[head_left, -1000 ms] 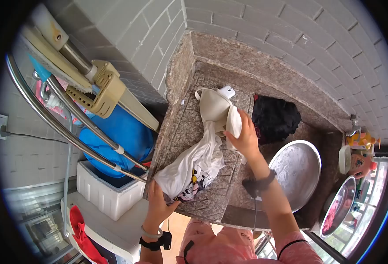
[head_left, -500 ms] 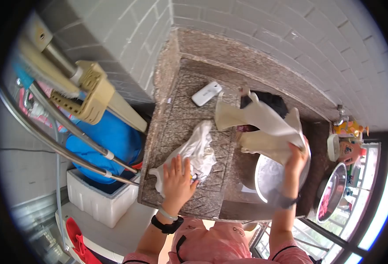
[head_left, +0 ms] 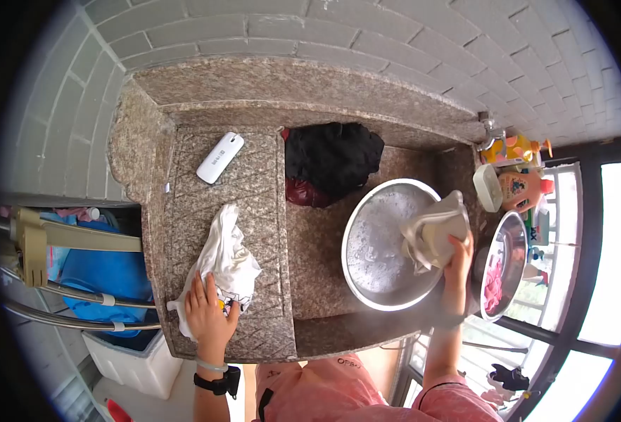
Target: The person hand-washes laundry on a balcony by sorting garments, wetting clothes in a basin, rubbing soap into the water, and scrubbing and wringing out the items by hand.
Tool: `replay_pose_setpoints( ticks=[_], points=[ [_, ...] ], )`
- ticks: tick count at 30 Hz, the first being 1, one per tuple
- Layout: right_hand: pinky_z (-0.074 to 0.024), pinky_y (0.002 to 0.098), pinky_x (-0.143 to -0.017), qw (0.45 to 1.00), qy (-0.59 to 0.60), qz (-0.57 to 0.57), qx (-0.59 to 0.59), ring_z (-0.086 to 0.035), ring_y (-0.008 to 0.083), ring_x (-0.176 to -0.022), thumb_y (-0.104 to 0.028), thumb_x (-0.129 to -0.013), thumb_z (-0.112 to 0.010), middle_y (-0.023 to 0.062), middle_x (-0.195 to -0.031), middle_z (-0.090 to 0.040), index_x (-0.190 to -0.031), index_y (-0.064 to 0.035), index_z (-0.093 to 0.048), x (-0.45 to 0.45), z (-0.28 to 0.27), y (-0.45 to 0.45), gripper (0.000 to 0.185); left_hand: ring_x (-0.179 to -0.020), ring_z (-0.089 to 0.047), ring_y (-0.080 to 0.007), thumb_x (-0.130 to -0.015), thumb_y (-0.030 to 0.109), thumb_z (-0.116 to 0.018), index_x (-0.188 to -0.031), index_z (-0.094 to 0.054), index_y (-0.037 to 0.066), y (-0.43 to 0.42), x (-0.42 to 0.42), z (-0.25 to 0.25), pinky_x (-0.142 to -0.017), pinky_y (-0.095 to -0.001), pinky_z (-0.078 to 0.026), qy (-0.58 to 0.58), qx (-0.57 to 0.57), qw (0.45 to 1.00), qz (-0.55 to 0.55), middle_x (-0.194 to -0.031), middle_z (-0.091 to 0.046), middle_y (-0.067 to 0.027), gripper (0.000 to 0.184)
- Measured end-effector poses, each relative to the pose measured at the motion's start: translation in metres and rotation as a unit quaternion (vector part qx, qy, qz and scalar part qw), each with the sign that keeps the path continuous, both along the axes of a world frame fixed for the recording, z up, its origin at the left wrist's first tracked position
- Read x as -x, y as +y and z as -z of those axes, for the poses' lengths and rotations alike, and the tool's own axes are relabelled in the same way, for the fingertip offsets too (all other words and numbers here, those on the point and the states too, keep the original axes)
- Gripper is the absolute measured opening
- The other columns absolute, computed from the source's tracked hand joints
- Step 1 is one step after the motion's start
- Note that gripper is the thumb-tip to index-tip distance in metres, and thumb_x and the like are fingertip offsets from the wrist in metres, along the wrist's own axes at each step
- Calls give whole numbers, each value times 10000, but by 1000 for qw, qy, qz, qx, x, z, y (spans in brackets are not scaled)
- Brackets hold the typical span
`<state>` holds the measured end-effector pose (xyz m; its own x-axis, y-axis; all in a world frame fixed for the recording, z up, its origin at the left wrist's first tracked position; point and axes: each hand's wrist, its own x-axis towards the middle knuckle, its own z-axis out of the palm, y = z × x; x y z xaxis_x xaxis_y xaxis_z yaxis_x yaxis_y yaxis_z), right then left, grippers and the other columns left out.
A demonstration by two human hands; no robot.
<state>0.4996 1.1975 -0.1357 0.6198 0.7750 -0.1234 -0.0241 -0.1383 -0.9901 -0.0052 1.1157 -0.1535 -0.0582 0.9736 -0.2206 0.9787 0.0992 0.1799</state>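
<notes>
A white shirt with a cartoon print lies bunched on the ridged stone washboard. My left hand rests on it, fingers spread. At the right, my right hand grips a cream-coloured cloth garment over the right side of a metal basin of sudsy water. The cloth's lower part hangs inside the basin; whether it touches the water I cannot tell.
A white device lies on the washboard. Black clothing is heaped in the sink's back left. A faucet, bottles and a bowl with pink cloth stand at the right. Mop poles and a blue bucket are at left.
My right hand has lifted the cream garment off the washboard and carried it right, over the basin. My left hand has moved onto the shirt. The view has shifted right.
</notes>
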Motion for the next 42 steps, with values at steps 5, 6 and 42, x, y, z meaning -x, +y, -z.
replay_pose_setpoints(
  ticks=[5, 6, 42],
  points=[
    [-370, 287, -900, 912, -407, -39, 29, -470, 155, -980, -18, -785, -602, 27, -992, -499, -1249, -85, -454, 45, 51, 16, 492, -1174, -401, -334, -729, 280, -627, -1308, -404, 66, -4, 5, 5, -979, -435, -307, 44, 3, 999, 19, -1353, -363, -190, 656],
    [-375, 285, -901, 950, -303, -81, 4, -478, 150, -969, -8, -804, -585, 30, -1011, -493, -1243, -89, -458, 69, 58, 19, 464, -1163, -417, -320, -722, 229, -624, -1293, -433, 88, -4, 6, 5, -970, -422, -318, 43, -1, 999, 21, -1346, -382, -169, 619],
    [-397, 402, -736, 841, -238, -475, -96, -542, 287, -779, -190, -746, -680, 106, -828, -567, -804, -59, -550, 328, 72, -47, 193, -1330, -220, -309, -754, 416, -572, -1342, -266, -44, 22, -23, 8, -1090, -392, -140, -90, 15, 993, 78, -1414, -248, -203, 806]
  ],
)
